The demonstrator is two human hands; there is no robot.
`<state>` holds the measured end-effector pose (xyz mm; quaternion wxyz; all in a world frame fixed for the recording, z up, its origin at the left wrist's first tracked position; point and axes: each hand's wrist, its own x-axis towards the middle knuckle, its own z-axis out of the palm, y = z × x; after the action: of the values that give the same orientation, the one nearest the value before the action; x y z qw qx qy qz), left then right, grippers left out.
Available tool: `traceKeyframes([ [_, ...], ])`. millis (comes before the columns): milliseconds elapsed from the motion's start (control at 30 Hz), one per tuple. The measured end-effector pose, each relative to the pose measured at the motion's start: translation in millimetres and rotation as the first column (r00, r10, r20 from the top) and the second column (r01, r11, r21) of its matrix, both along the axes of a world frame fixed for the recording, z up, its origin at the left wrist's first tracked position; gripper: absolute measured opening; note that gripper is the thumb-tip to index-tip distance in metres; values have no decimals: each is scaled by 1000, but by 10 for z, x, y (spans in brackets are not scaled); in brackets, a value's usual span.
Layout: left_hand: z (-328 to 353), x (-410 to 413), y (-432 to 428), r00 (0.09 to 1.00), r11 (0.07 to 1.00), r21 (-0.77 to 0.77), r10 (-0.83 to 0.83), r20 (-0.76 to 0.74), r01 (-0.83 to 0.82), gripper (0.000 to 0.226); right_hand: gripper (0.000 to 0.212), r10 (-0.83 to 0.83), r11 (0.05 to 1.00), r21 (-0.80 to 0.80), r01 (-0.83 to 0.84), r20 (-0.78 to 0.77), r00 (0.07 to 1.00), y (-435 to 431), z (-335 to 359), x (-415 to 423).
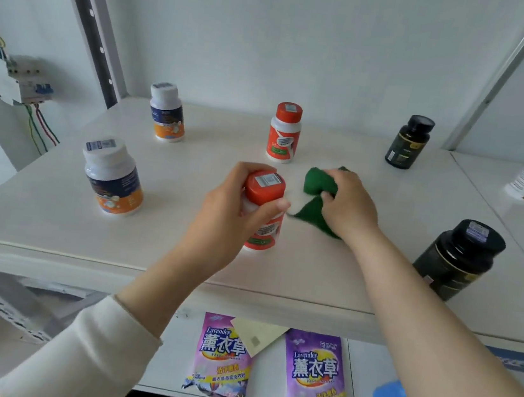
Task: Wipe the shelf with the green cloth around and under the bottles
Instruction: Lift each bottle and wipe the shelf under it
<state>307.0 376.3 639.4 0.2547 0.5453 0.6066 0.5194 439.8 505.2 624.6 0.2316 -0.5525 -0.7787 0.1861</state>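
Gripping the near orange-capped bottle (pixel 266 182) just below its cap, the left hand (pixel 235 214) has fingers and thumb curled round it; can't tell if the base is off the shelf (pixel 180 254). The green cloth (pixel 316 180) is just right of that bottle, bunched on the shelf under the right hand (pixel 349 206), whose fingers clutch its folds. Likely handling: the cloth is soft, light and floppy, so wad it from above and press flat; the bottle is rigid, smooth plastic, so grasp the body rather than the cap.
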Motion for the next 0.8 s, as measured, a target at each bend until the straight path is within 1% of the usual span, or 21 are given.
traceKeyframes([
  [100, -34, 25, 22, 999, 999, 7, -43, -3, 43, 39, 42, 211, 977, -1, -211, 10, 977, -436, -15, 130],
  [133, -33, 19, 17, 998, 998, 2, -57, -2, 57, 47, 42, 255, 967, 7, -256, 12, 967, -550, -22, 178],
  [200, 25, -20, 0, 996, 996, 1, -90, -1, 90, 64, 42, 283, 959, 19, -284, 12, 959, -592, -21, 233],
  [267, 155, -122, 73, 997, 995, 62, -74, -17, 75, 72, 41, 239, 971, 7, -239, -2, 971, -422, -2, 192],
  [333, 353, -236, 305, 999, 994, 108, -1, -53, 7, 65, 40, 141, 990, 11, -141, 2, 990, -119, 11, 116],
  [367, 447, -277, 472, 996, 994, 103, 34, -79, -26, 63, 40, 98, 995, 13, -98, 7, 995, 55, 17, 77],
  [433, 577, -303, 855, 981, 997, 45, 68, -183, -60, 68, 39, 38, 999, 12, -38, 12, 999, 410, 24, 2],
  [500, 568, -293, 1196, 953, 996, -66, 46, -300, -68, 75, 39, -16, 1000, 5, 16, 13, 1000, 732, 28, -77],
  [533, 525, -291, 1331, 951, 989, -132, 29, -309, -73, 77, 40, -42, 999, 2, 42, 12, 999, 883, 28, -127],
  [567, 474, -294, 1443, 959, 979, -187, 21, -281, -76, 76, 41, -65, 998, -1, 65, 13, 998, 1023, 26, -184],
  [633, 390, -314, 1611, 978, 973, -217, 38, -204, -83, 65, 41, -78, 997, -16, 79, 13, 997, 1282, 17, -321],
  [700, 356, -336, 1702, 984, 979, -185, 54, -171, -86, 53, 38, -53, 998, -28, 53, 20, 998, 1486, 21, -465],
  [800, 417, -423, 1756, 988, 986, -116, 106, -116, -120, 47, 37, 31, 999, -24, -30, 48, 998, 1596, 60, -625],
])
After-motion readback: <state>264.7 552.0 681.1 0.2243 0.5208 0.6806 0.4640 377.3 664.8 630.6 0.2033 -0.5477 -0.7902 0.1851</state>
